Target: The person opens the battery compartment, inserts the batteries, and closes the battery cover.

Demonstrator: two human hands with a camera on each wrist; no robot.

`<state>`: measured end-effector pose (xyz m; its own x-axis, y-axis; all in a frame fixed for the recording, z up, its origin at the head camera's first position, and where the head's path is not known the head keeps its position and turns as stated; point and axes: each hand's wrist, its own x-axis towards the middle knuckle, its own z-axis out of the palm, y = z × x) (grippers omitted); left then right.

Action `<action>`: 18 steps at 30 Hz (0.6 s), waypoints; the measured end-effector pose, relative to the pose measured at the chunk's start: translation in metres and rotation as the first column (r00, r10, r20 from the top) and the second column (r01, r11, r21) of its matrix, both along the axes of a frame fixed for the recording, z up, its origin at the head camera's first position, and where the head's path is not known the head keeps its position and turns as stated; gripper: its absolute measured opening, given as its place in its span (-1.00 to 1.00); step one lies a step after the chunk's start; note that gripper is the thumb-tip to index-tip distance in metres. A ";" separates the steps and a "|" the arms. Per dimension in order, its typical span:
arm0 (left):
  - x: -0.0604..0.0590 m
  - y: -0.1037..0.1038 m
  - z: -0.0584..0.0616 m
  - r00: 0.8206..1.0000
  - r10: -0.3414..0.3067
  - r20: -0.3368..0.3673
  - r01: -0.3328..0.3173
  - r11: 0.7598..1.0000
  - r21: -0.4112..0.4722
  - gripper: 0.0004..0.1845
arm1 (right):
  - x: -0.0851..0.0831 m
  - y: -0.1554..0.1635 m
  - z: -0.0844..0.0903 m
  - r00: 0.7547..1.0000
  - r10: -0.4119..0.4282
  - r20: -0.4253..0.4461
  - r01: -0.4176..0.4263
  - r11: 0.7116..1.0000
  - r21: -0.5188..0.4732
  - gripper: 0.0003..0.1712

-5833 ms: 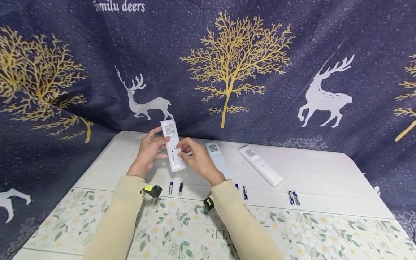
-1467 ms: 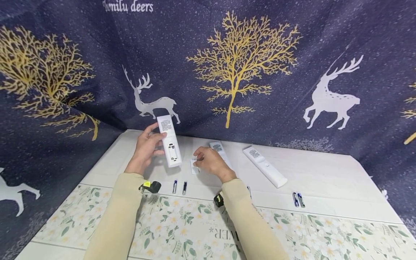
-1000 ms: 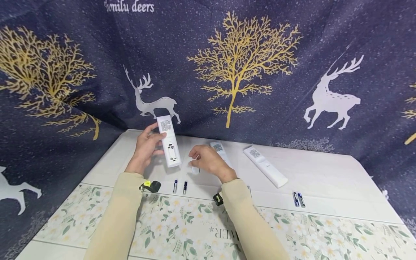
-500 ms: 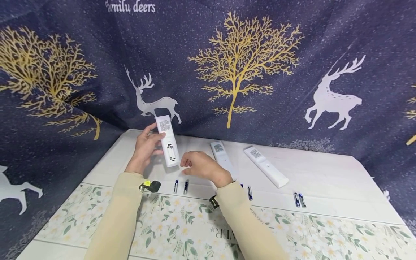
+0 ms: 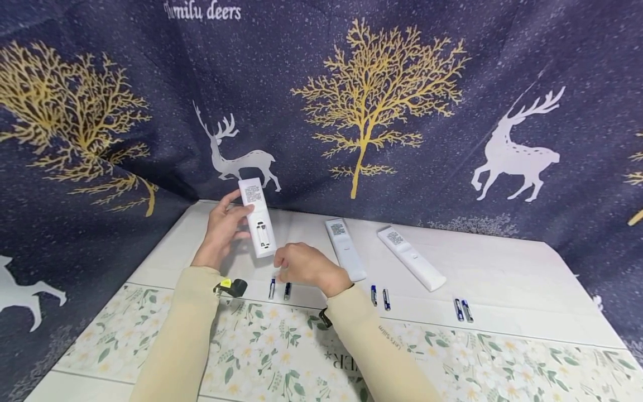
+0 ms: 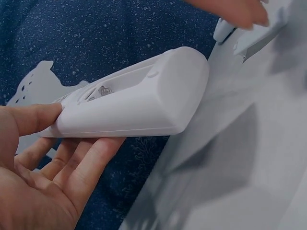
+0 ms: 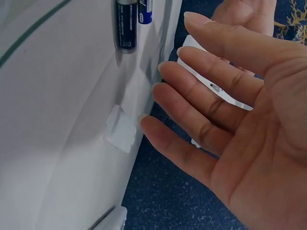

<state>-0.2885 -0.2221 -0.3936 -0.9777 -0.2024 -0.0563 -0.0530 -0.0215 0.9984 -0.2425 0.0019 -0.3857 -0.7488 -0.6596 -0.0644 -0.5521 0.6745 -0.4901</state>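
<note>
Hiding two batteries point(image 5: 279, 290), right hand point(image 5: 306, 267)

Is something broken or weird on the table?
Nothing looks broken. The white remote control in the left hand has its battery slot uncovered and empty, and its small white cover lies loose on the white table.

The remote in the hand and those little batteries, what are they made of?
The remote held by the left hand looks like smooth white plastic with a soft, even sheen. The batteries near the right hand seem metal under a glossy dark-blue wrap, though that is hard to confirm.
</note>
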 end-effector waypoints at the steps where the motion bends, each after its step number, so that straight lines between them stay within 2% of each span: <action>1: 0.000 0.000 0.000 1.000 -0.002 -0.001 0.002 1.000 -0.003 -0.26 | 0.001 -0.001 -0.001 1.000 -0.002 -0.001 0.002 1.000 0.008 -0.71; 7: -0.001 0.000 -0.001 1.000 0.001 0.003 -0.001 1.000 -0.026 -0.28 | 0.005 -0.010 -0.005 1.000 0.004 -0.018 -0.002 0.996 0.084 -0.60; 13: -0.002 0.000 -0.002 1.000 0.010 0.015 -0.010 0.999 -0.033 -0.28 | 0.007 -0.016 -0.014 0.997 0.031 -0.074 -0.018 0.984 0.175 -0.57; 18: -0.003 0.000 -0.002 1.000 0.013 0.015 -0.013 1.000 -0.029 -0.28 | 0.009 -0.017 -0.016 0.996 0.026 -0.089 -0.008 0.981 0.196 -0.57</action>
<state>-0.2914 -0.2218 -0.3960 -0.9740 -0.2168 -0.0651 -0.0681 0.0062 0.9977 -0.2333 -0.0153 -0.4017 -0.7463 -0.6537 -0.1253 -0.6004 0.7425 -0.2970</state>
